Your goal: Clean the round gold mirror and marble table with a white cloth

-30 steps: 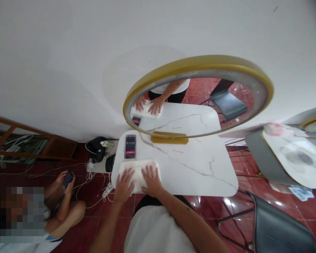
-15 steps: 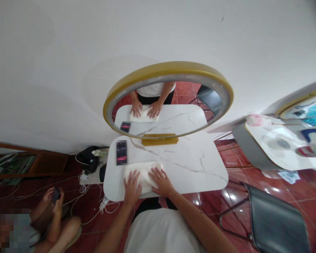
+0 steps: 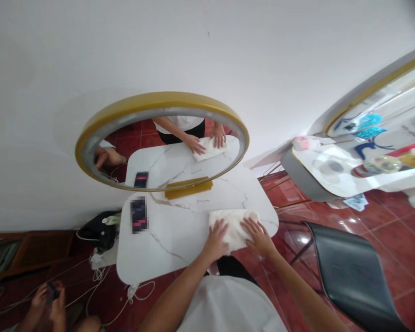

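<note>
A folded white cloth lies at the right end of the white marbled table, its near edge reaching the table's front edge. My left hand rests flat on the cloth's left part, fingers spread. On its right part lies my right hand, fingers also apart and pressed on the fabric. Both hands and the cloth show again in the round gold-framed mirror behind the table. At the table's left end is a dark phone-like object, blurred by pixels.
A black chair stands at the right. Beyond it, a second table carries bottles and a pink-white bundle. White cables and a black bag are at the left, where a seated person holds a phone.
Both hands and the white cloth have moved right across the table, from its left part to its right end. The camera view has shifted to the right.
</note>
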Motion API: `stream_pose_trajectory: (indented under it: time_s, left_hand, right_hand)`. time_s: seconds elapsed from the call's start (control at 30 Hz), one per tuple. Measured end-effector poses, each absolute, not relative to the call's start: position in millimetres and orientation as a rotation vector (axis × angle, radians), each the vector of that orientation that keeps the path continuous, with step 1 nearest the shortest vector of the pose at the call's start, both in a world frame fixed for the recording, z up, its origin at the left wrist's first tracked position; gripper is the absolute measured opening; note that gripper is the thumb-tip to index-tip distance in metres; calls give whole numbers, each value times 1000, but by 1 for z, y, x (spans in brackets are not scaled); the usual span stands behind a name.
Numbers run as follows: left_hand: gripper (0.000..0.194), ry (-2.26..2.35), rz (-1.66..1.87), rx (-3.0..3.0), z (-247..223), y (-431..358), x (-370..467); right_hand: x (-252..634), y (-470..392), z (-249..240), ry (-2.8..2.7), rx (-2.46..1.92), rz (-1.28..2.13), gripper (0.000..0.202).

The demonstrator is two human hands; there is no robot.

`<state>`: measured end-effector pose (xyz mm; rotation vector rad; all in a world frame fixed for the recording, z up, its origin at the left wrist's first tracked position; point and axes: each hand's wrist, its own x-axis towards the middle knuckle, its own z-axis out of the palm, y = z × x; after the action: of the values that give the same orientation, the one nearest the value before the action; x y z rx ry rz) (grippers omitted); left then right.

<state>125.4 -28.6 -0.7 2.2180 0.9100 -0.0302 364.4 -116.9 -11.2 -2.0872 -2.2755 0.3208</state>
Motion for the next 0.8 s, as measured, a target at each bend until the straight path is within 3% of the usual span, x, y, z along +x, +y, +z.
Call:
stream_pose_trajectory:
  time_s: [0.4,0.8]
  left_hand:
    - [80,985,-136,2305,5,-33,191]
    - [81,1133,-90,2331,0,43,237]
  right_hand:
    - [392,-108,-20,-2109,-2123,104,73]
    - [434,-16,-14,-2044,-2074,123,75]
